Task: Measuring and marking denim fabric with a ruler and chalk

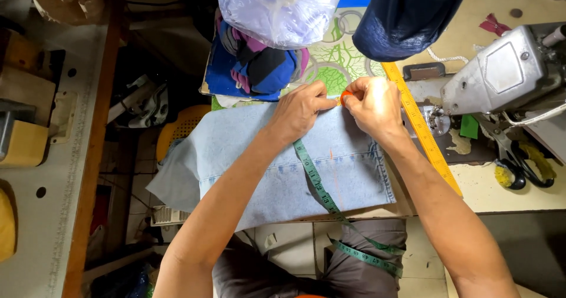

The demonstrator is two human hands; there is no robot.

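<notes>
A small orange piece (345, 97), likely marking chalk though too small to tell for sure, sits pinched between both hands at about 12 o'clock of the light blue denim (295, 162), right on the cloth's far edge. The left hand (300, 109) lies knuckles up on the denim, its fingers curled in and closed, thumb and forefinger tips meeting the orange piece from the 9 o'clock side. The right hand (374, 104) comes in from 3 o'clock, fingers bunched tight and its fingertips nipping the same piece, so the two hands touch there. A green measuring tape (318, 186) runs from under the left hand toward 5 o'clock, across the denim and off its near edge onto the person's grey-trousered lap. A faint orange mark (331, 154) shows on the denim just below the hands. Just beside the right hand, at 3 o'clock, a long yellow ruler (421, 130) lies slanting across the table. Beyond it at 2 o'clock stands a grey sewing machine (507, 74). At 12 o'clock of the hands hangs a clear plastic bag (277, 9), with a bundle of blue and purple cloth (253, 68) at 11 o'clock and a dark navy cloth (407, 15) at 1 o'clock.
</notes>
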